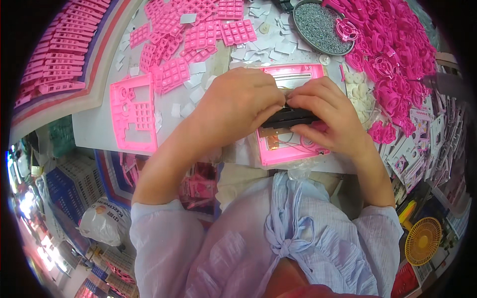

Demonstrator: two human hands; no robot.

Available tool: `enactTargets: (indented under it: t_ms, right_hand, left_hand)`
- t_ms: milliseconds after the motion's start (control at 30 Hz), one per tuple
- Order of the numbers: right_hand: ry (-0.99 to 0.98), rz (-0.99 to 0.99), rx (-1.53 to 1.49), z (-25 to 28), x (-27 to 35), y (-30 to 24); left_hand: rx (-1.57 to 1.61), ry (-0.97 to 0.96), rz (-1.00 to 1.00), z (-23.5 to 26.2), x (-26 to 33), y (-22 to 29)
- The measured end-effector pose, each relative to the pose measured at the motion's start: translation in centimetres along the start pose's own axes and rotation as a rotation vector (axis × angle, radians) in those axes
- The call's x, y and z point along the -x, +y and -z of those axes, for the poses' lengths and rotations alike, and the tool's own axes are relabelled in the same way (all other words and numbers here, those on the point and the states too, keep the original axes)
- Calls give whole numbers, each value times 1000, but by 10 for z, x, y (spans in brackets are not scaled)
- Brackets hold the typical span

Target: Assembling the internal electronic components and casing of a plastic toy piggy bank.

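Observation:
A pink plastic toy casing [263,158] lies in front of me at the table's near edge, with thin wires and a small copper-coloured piece inside it. Across its middle is a black plastic part [289,119] with long ridges. My left hand [243,102] is closed at the part's upper edge, fingertips pinched together; the fingers hide most of what is between them. From the other side my right hand [330,114] grips the black part, thumb below and fingers above. The two hands' fingertips nearly meet over the casing.
Another pink casing frame [133,113] lies to the left. Pink keypads [198,37] and white paper pieces are strewn behind. A round tray of screws [323,30] stands at the back, beside a heap of pink parts [382,54] and white small parts [358,94].

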State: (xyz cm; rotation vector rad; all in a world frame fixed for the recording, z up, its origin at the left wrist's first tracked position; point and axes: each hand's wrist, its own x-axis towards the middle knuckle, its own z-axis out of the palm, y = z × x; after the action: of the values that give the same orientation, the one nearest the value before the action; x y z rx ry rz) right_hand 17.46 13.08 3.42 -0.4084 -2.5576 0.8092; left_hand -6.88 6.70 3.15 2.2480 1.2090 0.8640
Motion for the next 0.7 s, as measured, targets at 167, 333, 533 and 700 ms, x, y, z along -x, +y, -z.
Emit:
enactTargets:
  t_ms: [167,333,533,700]
  right_hand:
    - [-112,-49,70,9,-11,-11]
    - [-164,-97,160,10,-17,-26]
    - [-114,-114,233,6,-12,-34]
    - [-112,-109,257,6,-11,-36]
  left_hand:
    - [-49,-14,61,4,10,18]
    - [262,21,549,-6,7,22]
    - [367,-140,567,4,-14,16]
    - [398,-212,619,4,-21,8]
